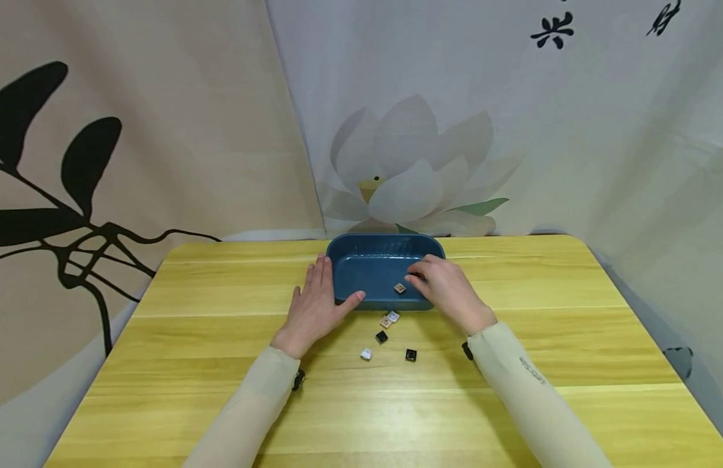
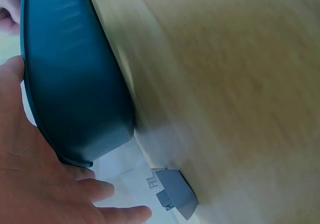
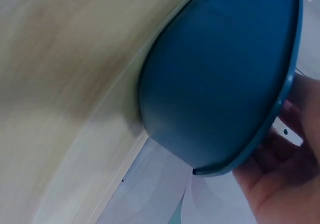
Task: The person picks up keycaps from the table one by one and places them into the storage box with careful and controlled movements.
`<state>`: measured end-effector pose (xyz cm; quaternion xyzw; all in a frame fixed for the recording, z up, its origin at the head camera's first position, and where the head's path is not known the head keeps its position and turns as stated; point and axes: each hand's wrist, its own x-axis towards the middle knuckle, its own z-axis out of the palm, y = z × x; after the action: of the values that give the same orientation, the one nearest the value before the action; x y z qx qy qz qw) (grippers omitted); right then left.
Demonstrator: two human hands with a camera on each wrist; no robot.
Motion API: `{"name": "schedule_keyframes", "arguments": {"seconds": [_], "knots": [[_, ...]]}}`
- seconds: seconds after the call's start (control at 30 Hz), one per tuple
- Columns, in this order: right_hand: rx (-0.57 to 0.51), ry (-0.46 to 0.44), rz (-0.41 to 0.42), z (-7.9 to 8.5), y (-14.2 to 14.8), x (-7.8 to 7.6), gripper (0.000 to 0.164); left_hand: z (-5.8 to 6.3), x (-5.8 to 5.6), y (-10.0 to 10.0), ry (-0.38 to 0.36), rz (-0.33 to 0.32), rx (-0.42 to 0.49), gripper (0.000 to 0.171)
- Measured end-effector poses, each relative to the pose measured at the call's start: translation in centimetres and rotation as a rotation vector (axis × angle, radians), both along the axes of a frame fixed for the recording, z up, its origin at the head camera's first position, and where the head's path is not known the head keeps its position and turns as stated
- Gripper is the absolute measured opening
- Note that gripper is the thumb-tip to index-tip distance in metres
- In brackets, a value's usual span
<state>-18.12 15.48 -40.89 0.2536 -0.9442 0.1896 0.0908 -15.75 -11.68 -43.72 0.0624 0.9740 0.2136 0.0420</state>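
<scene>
A dark blue rectangular tray (image 1: 386, 304) stands at the table's far edge. My left hand (image 1: 317, 309) lies along its left side, fingers straight, with the thumb on the front rim. My right hand (image 1: 449, 292) is over the tray's right end with fingers bent; I cannot tell whether something is between its fingertips. Just left of those fingertips, a small square tan-and-dark piece (image 1: 399, 288) lies inside the tray. In the right wrist view, the tray's outer wall (image 3: 210, 84) hides part of the right hand (image 3: 285, 169).
In front of the tray lie several small square pieces: a white-grey one (image 1: 393, 316) beside a tan one (image 1: 386, 322), two black ones (image 1: 381, 337) and a white one (image 1: 366, 354). A printed curtain (image 1: 419, 162) hangs behind the table (image 1: 221, 364).
</scene>
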Motion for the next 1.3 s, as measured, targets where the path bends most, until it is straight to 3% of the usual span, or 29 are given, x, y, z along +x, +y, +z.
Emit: {"name": "schedule_keyframes", "arguments": {"seconds": [0.33, 0.87, 1.07, 1.3], "knots": [[0.129, -0.172, 0.015, -0.2, -0.8, -1.5, 0.021, -0.1, -0.1, 0.0, 0.002, -0.002, -0.005, 0.113], [0.148, -0.262, -0.006, -0.4, -1.6, -2.9, 0.015, 0.0, -0.1, 0.0, 0.015, -0.010, -0.012, 0.115], [0.142, -0.230, -0.020, -0.4, -1.5, -2.7, 0.025, 0.0, -0.1, 0.0, 0.003, -0.009, -0.019, 0.115], [0.114, -0.095, -0.030, 0.0, -1.4, -1.0, 0.028, -0.1, -0.1, 0.0, -0.001, -0.011, -0.015, 0.115]]}}
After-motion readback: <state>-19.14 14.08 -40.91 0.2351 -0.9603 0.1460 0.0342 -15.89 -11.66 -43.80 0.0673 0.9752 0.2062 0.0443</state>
